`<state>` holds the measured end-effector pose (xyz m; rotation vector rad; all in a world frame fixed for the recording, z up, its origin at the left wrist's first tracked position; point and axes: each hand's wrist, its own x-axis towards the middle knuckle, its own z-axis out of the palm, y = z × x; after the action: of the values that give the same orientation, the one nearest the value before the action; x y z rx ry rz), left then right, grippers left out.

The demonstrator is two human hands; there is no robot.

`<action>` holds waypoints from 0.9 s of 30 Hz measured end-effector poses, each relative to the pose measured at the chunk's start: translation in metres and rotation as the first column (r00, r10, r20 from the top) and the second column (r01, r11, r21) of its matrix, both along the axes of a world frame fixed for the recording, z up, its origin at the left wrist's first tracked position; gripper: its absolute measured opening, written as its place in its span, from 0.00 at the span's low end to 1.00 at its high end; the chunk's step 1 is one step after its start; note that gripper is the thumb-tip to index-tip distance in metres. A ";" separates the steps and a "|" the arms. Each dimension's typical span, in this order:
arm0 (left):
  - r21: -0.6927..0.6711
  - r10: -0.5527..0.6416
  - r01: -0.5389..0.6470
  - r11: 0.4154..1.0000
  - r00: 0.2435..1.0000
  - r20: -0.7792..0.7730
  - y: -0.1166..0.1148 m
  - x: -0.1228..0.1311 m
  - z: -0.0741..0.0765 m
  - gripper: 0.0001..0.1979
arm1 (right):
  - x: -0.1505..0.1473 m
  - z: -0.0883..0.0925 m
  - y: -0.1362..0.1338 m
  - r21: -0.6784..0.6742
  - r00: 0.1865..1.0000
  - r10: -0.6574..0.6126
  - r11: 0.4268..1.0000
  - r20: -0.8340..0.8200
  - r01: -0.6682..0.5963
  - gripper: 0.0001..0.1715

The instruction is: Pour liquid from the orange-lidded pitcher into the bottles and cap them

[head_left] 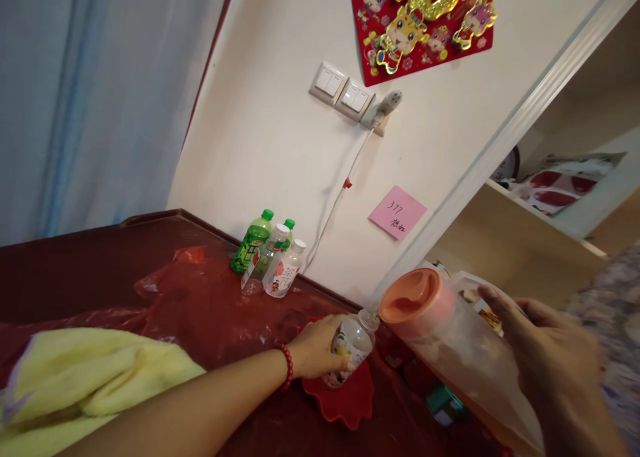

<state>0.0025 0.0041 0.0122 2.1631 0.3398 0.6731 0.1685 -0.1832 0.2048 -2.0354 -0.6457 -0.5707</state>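
Observation:
My left hand point(320, 347), with a red bead bracelet at the wrist, is wrapped round a clear plastic bottle point(357, 340) with a flowered label. The bottle has no cap on and tilts to the right over a red scalloped dish point(345, 400). My right hand point(555, 357) grips the handle of a translucent pitcher point(480, 370) with an orange lid point(415, 300). The pitcher leans left, its lid close to the bottle's mouth. Amber liquid shows along the pitcher's lower side. Whether liquid is passing between them I cannot tell.
Several capped bottles point(283, 273) stand by the wall on a red plastic sheet point(200, 310). A yellow towel point(100, 370) lies at the left. A green can point(445, 403) sits below the pitcher. A white cord point(333, 210) hangs down the wall; shelves point(545, 227) are at right.

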 end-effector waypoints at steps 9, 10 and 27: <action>0.006 0.012 -0.012 1.000 1.000 0.006 0.000 0.001 -0.001 0.34 | -0.004 0.002 0.002 0.002 1.000 0.000 1.000 0.003 0.000 0.30; 0.006 0.014 -0.014 1.000 1.000 0.009 0.000 0.001 -0.002 0.33 | -0.004 0.002 0.002 0.005 1.000 -0.001 1.000 -0.001 0.001 0.30; -0.003 0.014 -0.014 1.000 1.000 0.000 0.000 0.000 0.000 0.34 | 0.001 0.000 0.002 0.025 1.000 0.012 1.000 0.014 -0.012 0.30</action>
<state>0.0027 0.0037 0.0119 2.1598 0.3560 0.6799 0.1693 -0.1809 0.2048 -2.0050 -0.6555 -0.5833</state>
